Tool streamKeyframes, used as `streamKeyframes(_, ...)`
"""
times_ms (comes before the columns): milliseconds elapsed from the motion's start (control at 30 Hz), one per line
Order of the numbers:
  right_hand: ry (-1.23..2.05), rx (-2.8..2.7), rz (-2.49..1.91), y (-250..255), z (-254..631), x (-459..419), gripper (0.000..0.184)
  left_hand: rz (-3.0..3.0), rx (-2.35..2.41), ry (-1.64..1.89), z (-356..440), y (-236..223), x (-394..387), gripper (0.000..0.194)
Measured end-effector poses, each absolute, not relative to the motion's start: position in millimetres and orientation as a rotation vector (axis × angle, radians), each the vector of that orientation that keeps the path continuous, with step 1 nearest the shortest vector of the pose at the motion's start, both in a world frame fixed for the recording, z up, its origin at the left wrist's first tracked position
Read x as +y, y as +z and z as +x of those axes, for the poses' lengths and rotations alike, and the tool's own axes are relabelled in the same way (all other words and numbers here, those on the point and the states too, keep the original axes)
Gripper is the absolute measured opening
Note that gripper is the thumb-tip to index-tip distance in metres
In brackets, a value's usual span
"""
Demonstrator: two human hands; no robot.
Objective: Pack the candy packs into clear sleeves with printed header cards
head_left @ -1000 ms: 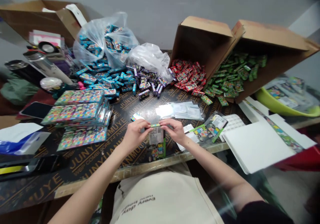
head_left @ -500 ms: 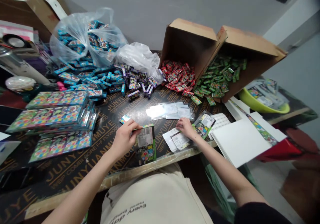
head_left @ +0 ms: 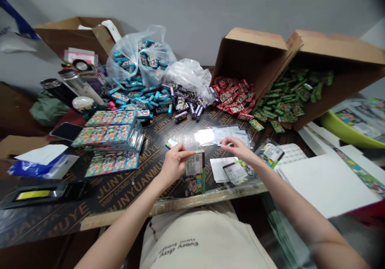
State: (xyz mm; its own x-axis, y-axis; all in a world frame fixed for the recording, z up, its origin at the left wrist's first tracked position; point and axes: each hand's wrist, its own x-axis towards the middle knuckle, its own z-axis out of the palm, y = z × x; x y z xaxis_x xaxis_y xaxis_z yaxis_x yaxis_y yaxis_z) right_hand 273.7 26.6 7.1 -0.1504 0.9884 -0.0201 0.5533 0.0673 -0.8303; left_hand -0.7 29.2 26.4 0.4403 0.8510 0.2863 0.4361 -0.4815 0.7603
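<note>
My left hand (head_left: 176, 160) is closed on the top edge of a printed packet (head_left: 195, 176) with a green side, which stands upright near the table's front edge. To the right, my right hand (head_left: 236, 146) has thumb and fingertips pinched at the near edge of the clear plastic bags (head_left: 207, 136), apparently on one of them. Below that hand lie a white card (head_left: 219, 170) and a dark printed packet (head_left: 237, 172). Another printed packet (head_left: 272, 153) rests by my right forearm. Just beyond my left hand is a small blue box (head_left: 171, 142).
Stacked printed packs (head_left: 111, 134) lie on the left. Along the back are heaps of small boxes: blue (head_left: 147, 98), purple (head_left: 182, 102), red (head_left: 236, 94) and green (head_left: 282, 96), the last two spilling from cardboard cartons (head_left: 255, 40). White sheets (head_left: 325, 181) cover the right side.
My right hand has moved from the card and packet up to the clear plastic bags. My left hand still holds the packet upright. The whole view has shifted left.
</note>
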Motion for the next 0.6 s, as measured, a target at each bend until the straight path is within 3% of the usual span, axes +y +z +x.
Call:
streamKeyframes(200, 1.388, -1.856, -1.053, 58.4, 185.4, 44.0, 0.017, 1.85, 1.123, 1.101, -4.8, 27.0, 24.2, 0.007)
streamKeyframes(467, 1.476, -1.939, -1.092, 51.9, 173.3, 61.0, 0.016, 1.801, 1.138, 1.121, -3.0, 33.2, 14.5, 0.003)
streamKeyframes(600, 1.499, -1.944, -1.123, 50.1, 170.4, 63.6, 0.011, 1.704, 1.2, 1.172, 2.5, 30.0, 13.8, 0.013)
